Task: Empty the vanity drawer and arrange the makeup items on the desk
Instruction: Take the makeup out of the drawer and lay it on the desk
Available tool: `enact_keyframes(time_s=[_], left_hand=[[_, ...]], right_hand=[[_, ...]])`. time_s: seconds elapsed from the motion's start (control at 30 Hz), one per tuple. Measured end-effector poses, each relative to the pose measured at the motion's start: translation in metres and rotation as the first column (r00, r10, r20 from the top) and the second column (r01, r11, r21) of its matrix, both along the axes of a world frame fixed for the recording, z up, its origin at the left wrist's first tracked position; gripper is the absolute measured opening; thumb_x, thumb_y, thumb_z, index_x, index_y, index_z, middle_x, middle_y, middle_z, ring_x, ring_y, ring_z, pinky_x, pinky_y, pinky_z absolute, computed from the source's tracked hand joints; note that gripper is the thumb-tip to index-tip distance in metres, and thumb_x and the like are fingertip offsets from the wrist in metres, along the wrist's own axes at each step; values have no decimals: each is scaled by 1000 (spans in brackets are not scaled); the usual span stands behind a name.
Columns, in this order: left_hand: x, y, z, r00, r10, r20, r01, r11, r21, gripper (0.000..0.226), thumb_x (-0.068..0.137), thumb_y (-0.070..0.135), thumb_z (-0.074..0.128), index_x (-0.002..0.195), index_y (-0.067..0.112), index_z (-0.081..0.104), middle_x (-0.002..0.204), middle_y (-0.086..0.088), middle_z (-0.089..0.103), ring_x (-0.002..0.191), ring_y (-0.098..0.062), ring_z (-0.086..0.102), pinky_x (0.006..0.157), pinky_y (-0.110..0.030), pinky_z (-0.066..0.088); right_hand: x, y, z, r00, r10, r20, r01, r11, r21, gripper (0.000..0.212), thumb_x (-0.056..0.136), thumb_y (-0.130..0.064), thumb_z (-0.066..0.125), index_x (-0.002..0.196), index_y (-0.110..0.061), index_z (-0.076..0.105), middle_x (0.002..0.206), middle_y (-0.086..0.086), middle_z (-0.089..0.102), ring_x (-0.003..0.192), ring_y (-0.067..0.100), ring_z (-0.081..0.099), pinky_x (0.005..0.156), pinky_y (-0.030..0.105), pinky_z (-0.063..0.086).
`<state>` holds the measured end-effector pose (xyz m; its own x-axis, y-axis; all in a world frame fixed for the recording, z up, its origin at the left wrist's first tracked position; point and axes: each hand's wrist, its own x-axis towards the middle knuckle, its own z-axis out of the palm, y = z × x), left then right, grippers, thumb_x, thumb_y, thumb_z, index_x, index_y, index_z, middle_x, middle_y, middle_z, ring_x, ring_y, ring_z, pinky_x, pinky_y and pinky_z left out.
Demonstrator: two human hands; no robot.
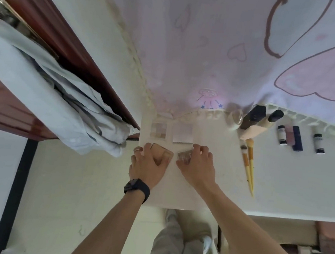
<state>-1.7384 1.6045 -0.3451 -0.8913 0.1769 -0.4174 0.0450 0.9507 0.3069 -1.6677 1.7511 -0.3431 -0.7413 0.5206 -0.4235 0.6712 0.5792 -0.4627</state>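
On the white desk (279,188) my left hand (148,166), with a ring and a dark watch, holds a clear peach compact (163,154) by its edges. Beside it my right hand (197,164) grips a small brownish glitter palette (184,156). Just behind them lie a checkered eyeshadow palette (158,130) and a pale lilac square compact (183,133). To the right lie two yellow-handled brushes (250,165), a beige tube with a black cap (254,125), a clear round jar (236,118), dark small bottles (281,134) and a navy stick (297,139).
A pink cartoon-print cloth (231,51) hangs behind the desk. At the left a red-brown wooden frame (58,40) carries a crumpled pale blue garment (62,100). Below the desk edge are my legs and the floor.
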Motion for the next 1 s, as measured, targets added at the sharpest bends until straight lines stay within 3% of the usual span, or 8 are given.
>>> enact_keyframes(time_s=[0.1, 0.33, 0.47, 0.6, 0.83, 0.93, 1.0], left_hand=[[0, -3, -6, 995, -97, 5, 97, 995, 12, 68, 86, 66, 56, 141, 39, 28, 137, -15, 38, 119, -37, 42, 89, -44, 49], [-8, 11, -11, 998, 51, 27, -51, 999, 1, 71, 84, 63, 60, 137, 27, 29, 121, -14, 44, 105, -37, 45, 87, -41, 45], [-4, 16, -12, 997, 82, 15, -82, 997, -11, 75, 84, 63, 59, 140, 23, 27, 123, -16, 44, 106, -38, 47, 86, -43, 45], [-2, 18, -10, 997, 77, 25, -77, 997, -24, 77, 85, 62, 59, 142, 22, 26, 128, -19, 43, 110, -38, 46, 91, -44, 45], [2, 14, 1, 1000, -30, -3, 29, 996, -86, 74, 89, 65, 53, 144, 22, 28, 126, -18, 48, 111, -38, 49, 88, -46, 47], [14, 12, 8, 998, -55, -24, 53, 995, -85, 67, 91, 52, 58, 146, 25, 29, 138, -18, 43, 121, -38, 45, 94, -48, 46], [29, 15, 13, 987, -151, -60, 145, 984, -102, 68, 93, 44, 59, 150, 23, 28, 141, -19, 43, 123, -38, 44, 96, -47, 45]], right_hand=[[2, -1, -5, 1000, 19, 9, -19, 1000, 13, 65, 87, -51, 68, 135, -15, 43, 132, 8, 43, 118, 30, 45, 89, 38, 49], [-4, 2, -10, 999, -40, 5, 40, 999, -25, 60, 90, -51, 64, 131, -12, 44, 124, 9, 47, 110, 31, 52, 86, 39, 50], [-3, 5, -13, 997, -75, -21, 73, 995, -63, 40, 98, -31, 55, 131, -11, 45, 121, 10, 48, 106, 32, 54, 77, 36, 45], [-4, 5, -16, 996, -88, -34, 86, 995, -56, 35, 99, -32, 55, 126, -13, 45, 116, 9, 49, 101, 31, 54, 72, 36, 45], [1, 11, -8, 985, -164, -51, 154, 974, -165, 43, 99, -36, 55, 135, -15, 43, 125, 10, 52, 108, 34, 59, 84, 40, 50], [30, 17, 6, 958, -264, -113, 234, 946, -224, 49, 97, -39, 59, 140, -20, 44, 131, 4, 53, 114, 25, 59, 98, 38, 49], [69, 22, 14, 933, -328, -149, 287, 927, -243, 47, 96, -40, 60, 139, -24, 47, 129, -4, 56, 111, 14, 59, 99, 31, 49]])
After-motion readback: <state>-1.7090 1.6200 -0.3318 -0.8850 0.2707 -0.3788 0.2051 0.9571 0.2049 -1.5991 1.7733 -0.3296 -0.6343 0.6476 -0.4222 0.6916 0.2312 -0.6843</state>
